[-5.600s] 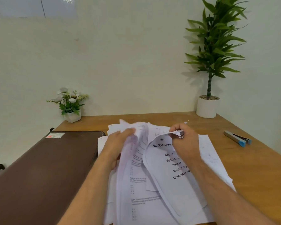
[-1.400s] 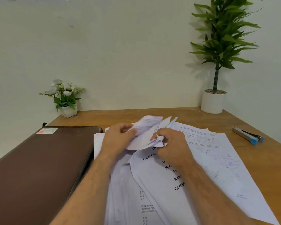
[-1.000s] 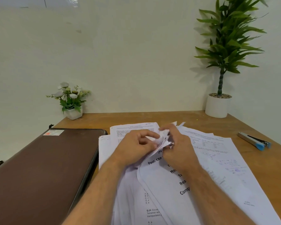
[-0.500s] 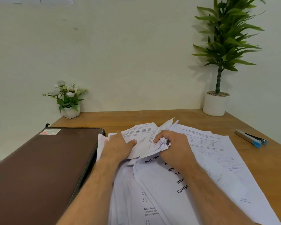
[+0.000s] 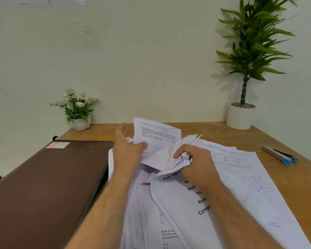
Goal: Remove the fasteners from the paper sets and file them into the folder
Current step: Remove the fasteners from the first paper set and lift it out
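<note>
**Both hands in the papers, folder closed at the left**

Leftmost, filling the lower left of the frame, lies the brown folder [image 5: 47, 186], shut and flat on the wooden worktop [image 5: 285, 177], with a small white and red label near its far corner. Behind it, at centre left against the wall, stands a small flower pot [image 5: 80, 123] with white blooms.

Just right of the folder, in the middle of the frame, the left hand [image 5: 128, 151] is raised over the heap of papers [image 5: 241, 186]. Its thumb presses the lower edge of a lifted sheet [image 5: 154, 139], which stands tilted up toward the wall, while its fingers reach up behind the sheet; whether they curl round it cannot be told.

Beside it, the right hand [image 5: 196, 162] is clenched on a crumpled corner of the papers, fingers curled tight over the creased wad. No fastener can be made out inside that grip. Beneath both forearms the printed sheets spread loosely across the lower centre and lower right, overlapping one another, their left edge just beside the folder.

Further right, apart from the sheets, a grey and blue stapler [image 5: 280, 155] lies on the worktop. At upper right a tall potted plant [image 5: 241, 115] stands in a white pot in the corner.
</note>
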